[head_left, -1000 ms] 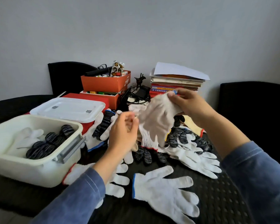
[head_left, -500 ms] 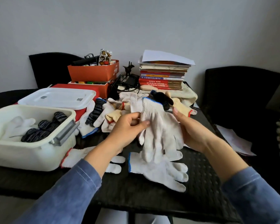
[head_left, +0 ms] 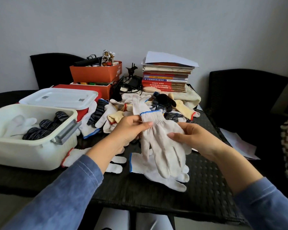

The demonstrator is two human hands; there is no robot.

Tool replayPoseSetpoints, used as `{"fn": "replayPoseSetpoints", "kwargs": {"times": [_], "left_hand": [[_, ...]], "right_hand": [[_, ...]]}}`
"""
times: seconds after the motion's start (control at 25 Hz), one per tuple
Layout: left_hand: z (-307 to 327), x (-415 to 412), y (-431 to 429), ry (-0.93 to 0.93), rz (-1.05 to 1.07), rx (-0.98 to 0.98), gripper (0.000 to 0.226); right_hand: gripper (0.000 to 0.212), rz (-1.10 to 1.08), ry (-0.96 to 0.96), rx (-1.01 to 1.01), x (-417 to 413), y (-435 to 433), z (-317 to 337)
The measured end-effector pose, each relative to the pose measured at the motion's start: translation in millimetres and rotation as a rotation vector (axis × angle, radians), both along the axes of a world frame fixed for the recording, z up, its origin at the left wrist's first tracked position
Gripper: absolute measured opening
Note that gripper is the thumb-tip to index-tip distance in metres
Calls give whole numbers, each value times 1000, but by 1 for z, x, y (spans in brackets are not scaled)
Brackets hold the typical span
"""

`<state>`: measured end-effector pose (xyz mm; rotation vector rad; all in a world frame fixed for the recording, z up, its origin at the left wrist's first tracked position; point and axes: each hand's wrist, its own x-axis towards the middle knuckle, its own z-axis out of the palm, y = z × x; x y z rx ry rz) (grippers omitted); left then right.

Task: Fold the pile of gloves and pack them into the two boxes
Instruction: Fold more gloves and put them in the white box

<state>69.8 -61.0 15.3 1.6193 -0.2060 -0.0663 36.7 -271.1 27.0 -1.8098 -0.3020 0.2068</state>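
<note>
From the head camera, a person in blue sleeves holds a white glove (head_left: 163, 138) upright above a black table (head_left: 206, 188), cuff up with its blue edge on top and fingers hanging down. The left hand (head_left: 128, 130) pinches the ribbed cuff between thumb and fingers; the right hand (head_left: 189, 135) closes on the palm part of the same glove from the other side. Under the hanging fingers lies a second white glove (head_left: 156, 171), flat on the table, blue-edged cuff to the left. Behind the hands, the pile of gloves (head_left: 123, 110) spreads across the table middle: white, cream and dark striped ones mixed. To the left stands an open white box (head_left: 32, 151) with a few white and dark striped gloves inside. Just behind it, a second box with a white lid (head_left: 60, 98) on is closed. Farther back sit orange boxes (head_left: 96, 73) and a stack of books (head_left: 166, 77) against the wall.
</note>
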Motion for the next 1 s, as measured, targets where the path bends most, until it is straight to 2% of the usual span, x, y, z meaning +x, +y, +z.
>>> {"fn": "replayPoseSetpoints", "kwargs": {"times": [0.04, 0.16, 0.24, 0.28, 0.36, 0.4, 0.44, 0.48, 0.56, 0.64, 0.68, 0.76, 0.88, 1.0], "left_hand": [[-2, 3, -1, -40, 18, 13, 15], [-9, 9, -5, -137, 41, 110, 27], [-23, 12, -5, -189, 21, 252, 26], [-33, 13, -2, -232, 0, 388, 29], [-51, 10, 9, -308, -70, 727, 43], [-59, 9, 15, -318, -96, 825, 50], [-64, 7, 20, -302, -105, 842, 55], [-67, 6, 23, -292, -97, 808, 58], [-67, 5, 24, -289, -75, 735, 61], [-66, 5, 22, -284, -89, 703, 65], [-65, 4, 21, -281, -92, 685, 68], [-63, 3, 20, -270, -88, 626, 73], [-58, -1, 20, -256, -79, 560, 72], [-60, -2, 28, -225, -62, 573, 69]], "right_hand": [[20, -78, -107, -48, 2, -1, -2], [5, -353, -617, -265, 4, -8, -2], [11, -336, -874, -454, -3, -9, -6], [12, -247, -905, -545, -8, -8, -15], [14, 4, -707, -693, -22, -3, -37], [14, 94, -566, -733, -28, -2, -47], [11, 122, -467, -721, -31, -3, -54], [10, 81, -429, -663, -29, -6, -58], [17, -139, -469, -566, -17, -15, -61], [18, -317, -553, -601, -1, -20, -64], [16, -339, -586, -639, 5, -19, -66], [13, -289, -615, -671, 11, -14, -74], [14, -195, -615, -597, 3, -3, -77], [16, -180, -637, -514, -3, 9, -73]]}}
